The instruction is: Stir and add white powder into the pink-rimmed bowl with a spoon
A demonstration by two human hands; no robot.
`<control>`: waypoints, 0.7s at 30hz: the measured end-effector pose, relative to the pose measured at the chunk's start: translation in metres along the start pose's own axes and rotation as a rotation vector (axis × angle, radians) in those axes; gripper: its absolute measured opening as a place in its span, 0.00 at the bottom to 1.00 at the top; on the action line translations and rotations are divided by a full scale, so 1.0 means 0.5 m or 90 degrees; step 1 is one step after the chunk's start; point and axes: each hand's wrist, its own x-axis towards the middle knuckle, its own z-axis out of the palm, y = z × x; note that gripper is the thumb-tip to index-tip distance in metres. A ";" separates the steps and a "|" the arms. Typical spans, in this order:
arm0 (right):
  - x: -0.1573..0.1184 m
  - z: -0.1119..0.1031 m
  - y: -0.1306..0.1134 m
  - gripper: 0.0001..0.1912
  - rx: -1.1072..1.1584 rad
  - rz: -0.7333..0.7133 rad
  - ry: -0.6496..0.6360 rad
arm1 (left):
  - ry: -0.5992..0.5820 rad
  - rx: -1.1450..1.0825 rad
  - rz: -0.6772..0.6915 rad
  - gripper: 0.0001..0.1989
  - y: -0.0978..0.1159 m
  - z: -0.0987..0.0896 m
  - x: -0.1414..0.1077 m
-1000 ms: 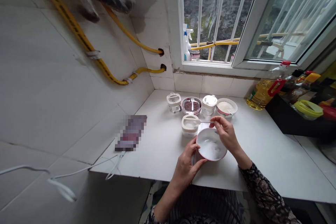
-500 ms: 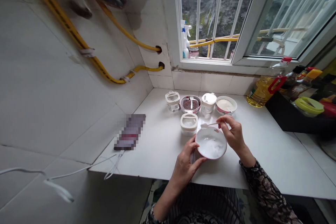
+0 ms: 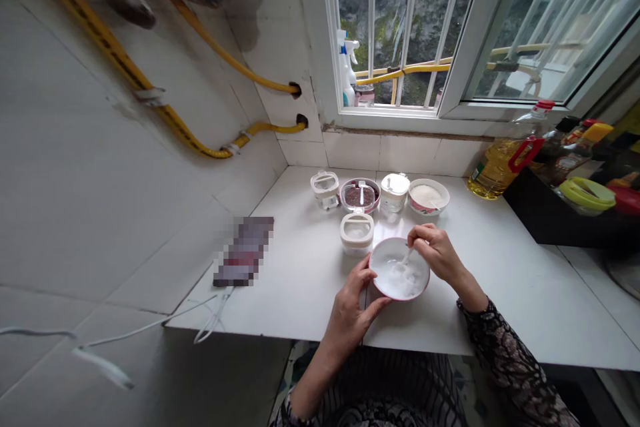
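Fingers [image 3: 423, 235] of the right hand [image 3: 440, 255] pinched a small white spoon [image 3: 406, 260] down in the bowl [image 3: 400, 298], and the left hand [image 3: 350, 313] gripped its side. What could have gone wrong?

A hard stir could have tipped the bowl and spilled its white contents over the white counter [image 3: 500, 293].

Anything in the way?

A lidded jar [image 3: 357, 233] stood just behind the bowl, and a red-handled oil bottle [image 3: 497, 173] stood well off to its right
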 end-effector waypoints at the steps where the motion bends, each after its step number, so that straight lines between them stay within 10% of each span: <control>1: 0.001 -0.002 0.002 0.10 0.033 0.037 0.010 | 0.002 -0.001 0.002 0.15 0.000 0.000 0.000; 13: 0.015 -0.009 0.005 0.07 0.292 0.225 0.036 | -0.009 0.005 0.008 0.15 0.002 -0.002 0.001; 21: 0.004 -0.003 0.011 0.10 -0.024 -0.016 -0.004 | 0.005 0.002 0.017 0.15 0.001 0.000 0.001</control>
